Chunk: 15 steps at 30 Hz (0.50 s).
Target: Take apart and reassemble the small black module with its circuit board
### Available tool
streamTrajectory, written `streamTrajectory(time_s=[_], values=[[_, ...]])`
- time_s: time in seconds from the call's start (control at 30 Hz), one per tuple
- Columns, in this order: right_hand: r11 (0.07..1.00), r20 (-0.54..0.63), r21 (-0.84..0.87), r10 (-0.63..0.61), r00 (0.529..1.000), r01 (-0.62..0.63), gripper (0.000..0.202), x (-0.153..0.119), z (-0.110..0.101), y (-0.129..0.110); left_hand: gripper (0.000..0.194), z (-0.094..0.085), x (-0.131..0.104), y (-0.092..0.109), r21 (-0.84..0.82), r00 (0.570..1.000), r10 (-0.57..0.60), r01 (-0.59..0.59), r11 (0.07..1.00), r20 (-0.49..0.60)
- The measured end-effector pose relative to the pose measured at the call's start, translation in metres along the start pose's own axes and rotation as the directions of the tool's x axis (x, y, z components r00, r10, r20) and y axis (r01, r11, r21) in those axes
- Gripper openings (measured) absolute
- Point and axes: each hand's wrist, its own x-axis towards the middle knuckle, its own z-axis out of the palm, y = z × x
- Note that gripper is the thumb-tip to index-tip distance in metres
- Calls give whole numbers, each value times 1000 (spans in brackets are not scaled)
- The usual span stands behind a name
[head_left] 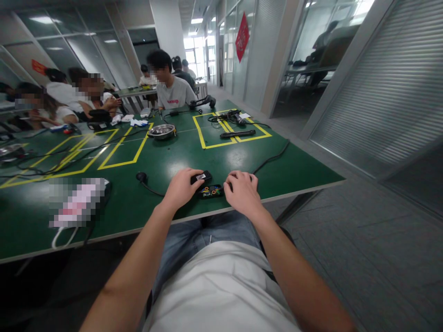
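An opened black power adapter housing [212,191] lies near the front edge of the table, its circuit board and orange ring-shaped coils showing. Just behind it is a black cover [203,176] with a white label. My left hand [182,186] is closed on the cover's left end, thumb towards the housing. At the housing's right end, my right hand [242,191] has its fingers curled down; what is under them is hidden. A black cord with a plug [141,177] runs under my left wrist. Another black cord [272,159] leads from beside my right hand to the far right.
The green table [294,173] bears yellow tape outlines. Behind my hands are a metal bowl [162,132], a black bar [237,134] and tangled cables [226,117]. A blurred-out pinkish object [79,203] lies at the left. Several people sit across and at other tables.
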Motion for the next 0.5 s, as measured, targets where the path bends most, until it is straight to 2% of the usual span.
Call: streamTrajectory(time_s=[0.07,0.2,0.5], values=[[1000,3,-1,-3,1000,3,24,0,1,0,34,-2,-8,3,-87,996,85,-85,993,-8],[1000,-3,8,-7,1000,7,26,0,2,1,32,-2,-22,9,-134,977,191,-178,975,92],[1000,2,8,5,1000,-5,25,1,0,0,31,2,-22,11,-81,968,222,-214,974,119]])
